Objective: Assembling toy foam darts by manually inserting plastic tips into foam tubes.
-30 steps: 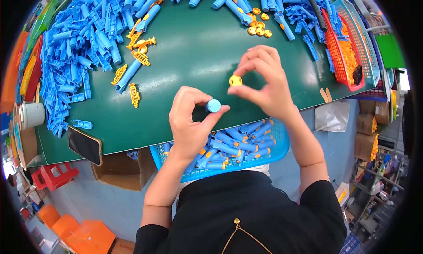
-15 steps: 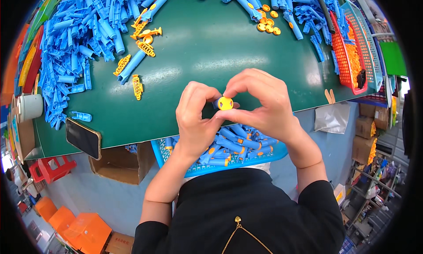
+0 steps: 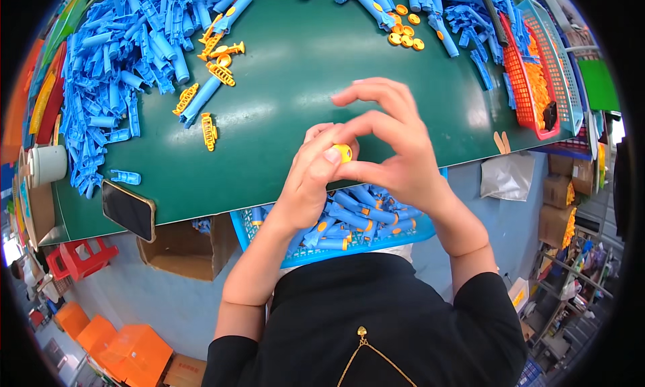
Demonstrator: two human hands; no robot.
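Observation:
Near the table's front edge, my left hand [image 3: 309,179] wraps round a small piece with a round yellow cap [image 3: 345,152], the left thumb pressed on the cap. The piece's body is hidden inside the hand. My right hand [image 3: 396,145] curves beside it, thumb and index finger apart on either side of the cap, the other fingers raised. Whether its fingertips touch the piece or the left hand, I cannot tell. Below both hands, a blue basket [image 3: 430,230] holds many blue tubes [image 3: 353,219] with orange ends.
A large heap of blue plastic parts [image 3: 127,58] covers the table's left. Yellow ribbed pieces [image 3: 209,132] lie beside it, and orange caps [image 3: 406,41] lie at the back. A red basket [image 3: 519,64] stands right. A phone [image 3: 127,211] leans at the front left edge.
My right fingers have come away from the yellow cap and spread, the upper ones lifting. My left hand has turned, and its thumb now covers part of the cap.

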